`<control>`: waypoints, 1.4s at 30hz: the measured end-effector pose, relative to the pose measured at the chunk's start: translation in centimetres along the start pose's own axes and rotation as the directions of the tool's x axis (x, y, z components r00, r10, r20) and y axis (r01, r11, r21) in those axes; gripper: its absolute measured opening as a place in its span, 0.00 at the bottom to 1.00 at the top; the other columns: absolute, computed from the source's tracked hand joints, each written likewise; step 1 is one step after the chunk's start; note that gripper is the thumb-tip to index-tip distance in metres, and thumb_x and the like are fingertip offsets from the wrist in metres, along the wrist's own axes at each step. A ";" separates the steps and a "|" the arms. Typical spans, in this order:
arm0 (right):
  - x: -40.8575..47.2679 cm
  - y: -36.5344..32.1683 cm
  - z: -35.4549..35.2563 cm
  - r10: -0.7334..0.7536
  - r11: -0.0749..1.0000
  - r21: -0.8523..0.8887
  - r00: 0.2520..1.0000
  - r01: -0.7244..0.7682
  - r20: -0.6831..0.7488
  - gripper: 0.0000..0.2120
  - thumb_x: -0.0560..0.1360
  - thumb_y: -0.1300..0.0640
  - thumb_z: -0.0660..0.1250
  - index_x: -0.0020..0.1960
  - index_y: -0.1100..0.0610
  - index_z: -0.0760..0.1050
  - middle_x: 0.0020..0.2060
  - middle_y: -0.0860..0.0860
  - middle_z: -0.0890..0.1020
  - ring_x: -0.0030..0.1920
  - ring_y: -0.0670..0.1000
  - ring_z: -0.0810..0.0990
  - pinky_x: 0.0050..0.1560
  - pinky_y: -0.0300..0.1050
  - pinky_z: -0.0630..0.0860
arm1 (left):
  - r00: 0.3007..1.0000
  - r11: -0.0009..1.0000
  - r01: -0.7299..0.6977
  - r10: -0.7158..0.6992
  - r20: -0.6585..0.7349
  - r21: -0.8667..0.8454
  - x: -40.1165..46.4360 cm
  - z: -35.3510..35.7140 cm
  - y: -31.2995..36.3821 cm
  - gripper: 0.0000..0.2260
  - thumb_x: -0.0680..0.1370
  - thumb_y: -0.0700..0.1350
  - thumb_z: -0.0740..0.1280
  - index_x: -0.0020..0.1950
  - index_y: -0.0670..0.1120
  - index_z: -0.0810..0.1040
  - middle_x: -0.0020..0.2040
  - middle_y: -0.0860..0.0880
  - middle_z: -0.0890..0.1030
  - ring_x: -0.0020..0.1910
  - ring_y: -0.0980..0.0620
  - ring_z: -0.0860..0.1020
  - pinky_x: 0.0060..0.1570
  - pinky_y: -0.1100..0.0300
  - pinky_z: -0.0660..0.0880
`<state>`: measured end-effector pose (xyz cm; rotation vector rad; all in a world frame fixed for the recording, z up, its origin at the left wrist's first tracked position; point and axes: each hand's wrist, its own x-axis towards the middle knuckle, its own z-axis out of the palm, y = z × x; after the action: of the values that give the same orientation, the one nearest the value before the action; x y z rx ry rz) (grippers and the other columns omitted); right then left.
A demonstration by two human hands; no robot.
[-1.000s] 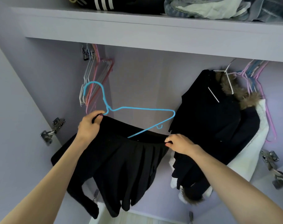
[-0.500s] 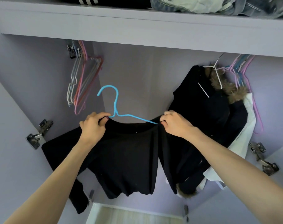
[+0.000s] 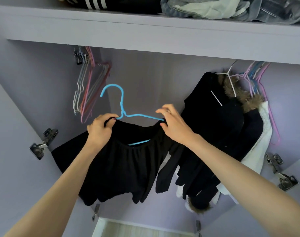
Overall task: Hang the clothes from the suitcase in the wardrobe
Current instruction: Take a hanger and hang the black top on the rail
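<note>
A black garment (image 3: 122, 166) hangs over a blue hanger (image 3: 121, 101), held up inside the lilac wardrobe below the shelf. My left hand (image 3: 99, 130) grips the garment's top edge at the hanger's left shoulder. At the hanger's right shoulder my right hand (image 3: 175, 125) pinches the cloth. The hook points up and left, free of any rail. The blue bottom bar shows through the garment's opening.
Several bare hangers (image 3: 87, 89) hang at the upper left. A black coat with a fur collar (image 3: 219, 127) and a white garment (image 3: 258, 147) hang at the right with more hangers. The shelf (image 3: 145, 31) above holds folded clothes. Door hinges (image 3: 43, 142) flank both sides.
My right hand has pulled the garment up over the hanger's right shoulder, so both shoulders are covered. The hanger has turned level and risen slightly.
</note>
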<state>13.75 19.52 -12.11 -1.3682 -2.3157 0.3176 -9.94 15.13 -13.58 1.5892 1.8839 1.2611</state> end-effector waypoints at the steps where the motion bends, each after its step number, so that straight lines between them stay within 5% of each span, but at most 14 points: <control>1: 0.1 0.5 -0.1 0.030 0.999 -0.030 1.000 -0.029 0.005 0.22 0.78 0.64 0.62 0.71 0.58 0.64 0.67 0.51 0.61 0.66 0.49 0.69 0.66 0.35 0.61 | 1.000 1.000 -0.003 0.003 0.002 -0.009 0.1 -0.1 0.1 0.10 0.79 0.40 0.61 0.54 0.50 0.79 0.51 0.53 0.77 0.59 0.48 0.74 0.70 0.44 0.60; 8: -0.1 2.5 -0.9 0.160 0.971 -0.191 0.985 -0.146 0.061 0.20 0.79 0.55 0.61 0.69 0.60 0.68 0.62 0.55 0.75 0.63 0.57 0.73 0.63 0.51 0.70 | 0.999 0.995 -0.051 0.051 0.002 -0.084 0.9 -1.1 0.0 0.11 0.79 0.40 0.61 0.50 0.56 0.77 0.52 0.53 0.78 0.59 0.48 0.75 0.68 0.43 0.62; 12: 0.1 1.0 -0.4 0.084 0.992 -0.094 0.996 -0.082 0.012 0.14 0.79 0.54 0.60 0.61 0.61 0.73 0.51 0.56 0.80 0.51 0.57 0.78 0.50 0.51 0.75 | 0.997 0.997 -0.069 0.069 0.015 -0.036 0.5 0.0 0.7 0.10 0.79 0.40 0.60 0.54 0.50 0.79 0.53 0.51 0.79 0.59 0.49 0.74 0.69 0.43 0.61; 16: 0.3 -0.6 0.7 0.050 0.997 0.054 0.997 -0.047 -0.059 0.08 0.79 0.56 0.61 0.51 0.60 0.73 0.36 0.56 0.76 0.34 0.55 0.74 0.37 0.51 0.72 | 0.989 0.990 -0.138 0.139 0.052 -0.014 0.3 0.4 1.2 0.10 0.79 0.40 0.61 0.54 0.50 0.79 0.51 0.53 0.77 0.59 0.49 0.73 0.68 0.43 0.61; 20: 0.2 -0.7 0.5 0.135 0.962 0.255 0.981 -0.095 -0.142 0.07 0.78 0.56 0.63 0.47 0.60 0.76 0.36 0.58 0.78 0.35 0.57 0.74 0.38 0.50 0.73 | 0.975 0.978 -0.201 0.205 0.080 -0.054 0.5 -0.3 0.6 0.09 0.78 0.43 0.64 0.54 0.56 0.77 0.54 0.54 0.79 0.59 0.53 0.75 0.68 0.44 0.62; 25: -0.1 0.6 -0.7 0.271 0.903 0.394 0.938 -0.171 -0.214 0.08 0.76 0.58 0.66 0.49 0.64 0.77 0.39 0.51 0.78 0.42 0.49 0.76 0.44 0.38 0.72 | 0.988 0.904 -0.147 0.156 0.009 0.401 0.7 -2.4 -0.9 0.10 0.79 0.45 0.61 0.59 0.47 0.77 0.52 0.46 0.79 0.55 0.44 0.76 0.62 0.50 0.60; 29: -0.8 0.4 -0.4 0.247 0.922 0.353 0.943 -0.158 -0.222 0.09 0.76 0.58 0.66 0.52 0.63 0.78 0.42 0.49 0.79 0.45 0.46 0.76 0.48 0.33 0.71 | 0.970 0.769 -0.167 0.241 -0.037 0.618 1.0 -2.4 -1.4 0.15 0.73 0.32 0.61 0.57 0.42 0.80 0.46 0.39 0.81 0.45 0.36 0.77 0.54 0.46 0.70; 33: -1.3 0.8 -0.7 0.256 0.921 0.357 0.932 -0.155 -0.257 0.08 0.76 0.59 0.66 0.51 0.63 0.78 0.38 0.46 0.77 0.41 0.43 0.76 0.43 0.29 0.70 | 0.984 0.865 -0.146 0.176 -0.019 0.479 1.4 -2.8 -1.7 0.20 0.74 0.30 0.58 0.61 0.44 0.78 0.57 0.40 0.79 0.55 0.38 0.77 0.58 0.50 0.70; 37: -1.6 1.1 -0.8 0.301 0.907 0.378 0.913 -0.184 -0.276 0.08 0.76 0.59 0.67 0.51 0.64 0.78 0.41 0.49 0.78 0.44 0.44 0.76 0.41 0.25 0.70 | 0.972 0.986 -0.160 0.149 0.183 0.047 0.8 -1.8 -0.4 0.14 0.78 0.35 0.59 0.60 0.43 0.78 0.56 0.49 0.79 0.53 0.53 0.75 0.52 0.76 0.67; 42: -2.9 1.5 -0.7 0.316 0.898 0.371 0.932 -0.234 -0.176 0.07 0.75 0.59 0.67 0.51 0.62 0.79 0.40 0.47 0.80 0.43 0.44 0.78 0.47 0.29 0.72 | 0.960 0.979 -0.199 0.184 0.212 0.051 0.7 -0.4 -0.8 0.07 0.79 0.40 0.62 0.51 0.41 0.80 0.46 0.50 0.80 0.49 0.50 0.77 0.49 0.64 0.67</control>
<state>16.44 17.67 -12.78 -1.4631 -1.7723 0.5882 -10.88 15.62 -13.84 1.9004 1.6980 1.0639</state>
